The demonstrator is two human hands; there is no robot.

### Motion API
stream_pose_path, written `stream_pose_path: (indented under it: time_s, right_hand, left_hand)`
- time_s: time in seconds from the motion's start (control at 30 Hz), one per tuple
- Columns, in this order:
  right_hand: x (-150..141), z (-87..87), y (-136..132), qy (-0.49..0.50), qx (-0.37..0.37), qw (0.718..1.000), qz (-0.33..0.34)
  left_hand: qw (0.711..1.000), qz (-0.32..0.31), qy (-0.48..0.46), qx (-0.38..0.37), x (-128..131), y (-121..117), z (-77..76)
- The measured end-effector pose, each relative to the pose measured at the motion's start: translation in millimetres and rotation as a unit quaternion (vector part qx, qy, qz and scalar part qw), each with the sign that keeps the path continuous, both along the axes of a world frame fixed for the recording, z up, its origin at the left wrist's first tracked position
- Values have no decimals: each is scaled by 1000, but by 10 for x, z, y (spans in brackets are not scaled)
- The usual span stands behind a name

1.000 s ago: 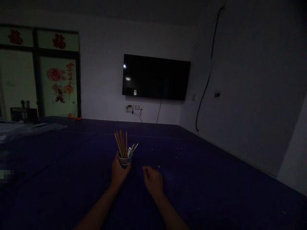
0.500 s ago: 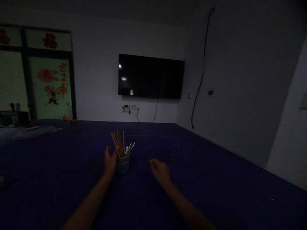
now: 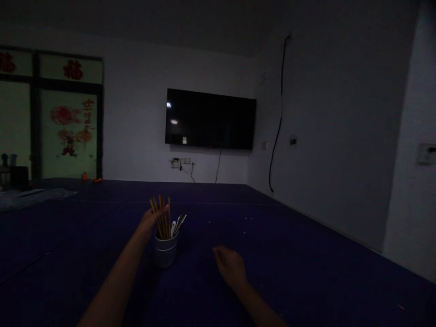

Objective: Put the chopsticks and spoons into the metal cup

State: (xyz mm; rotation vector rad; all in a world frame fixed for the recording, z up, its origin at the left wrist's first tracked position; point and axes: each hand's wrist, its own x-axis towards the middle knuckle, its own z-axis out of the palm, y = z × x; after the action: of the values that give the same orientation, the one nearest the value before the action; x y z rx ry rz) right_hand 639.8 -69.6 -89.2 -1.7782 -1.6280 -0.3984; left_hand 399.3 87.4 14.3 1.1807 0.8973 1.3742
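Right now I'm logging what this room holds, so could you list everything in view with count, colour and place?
pot: one, grey, on the purple surface
chopsticks: several, yellow-brown, upright in the pot
silver utensils: at least two, pot's right side
white handle: one, beside the chopsticks
television: one, black, far wall
sockets: several, pale, mostly below the television
hanging cable: one, black, right wall
glass panels: several, greenish with red decorations, far left
orange items: two, near the glass
plastic sheet: one, clear, left
dark box: one, far left edge
left hand: one, at the chopsticks
right hand: one, fingers curled, right of the pot
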Motion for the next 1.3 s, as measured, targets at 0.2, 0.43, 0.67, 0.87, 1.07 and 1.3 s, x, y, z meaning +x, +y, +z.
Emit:
stream_pose_path:
  time_s: [0.2,0.43,0.67,0.87,1.07,1.3]
  right_hand:
    - [-59,10,-45,-38,-12,999,-2]
    - [-67,40,-67,-37,-52,998,4]
    - [-73,70,-100,-20,-56,998,22]
    - [-36,66,-115,-11,-65,997,45]
    - [-1,34,-87,-11,-69,997,42]
    - [-55,94,-110,-22,-75,995,56]
  left_hand:
    - [999,-31,22,14,6,19,-32]
    - [998,-62,25,5,17,-2,-98]
    - [992,-103,67,41,26,-39,-32]
    - [977,-197,76,30,8,-98,27]
    - [978,-192,76,41,10,-124,38]
    - [985,-161,10,54,22,-132,133]
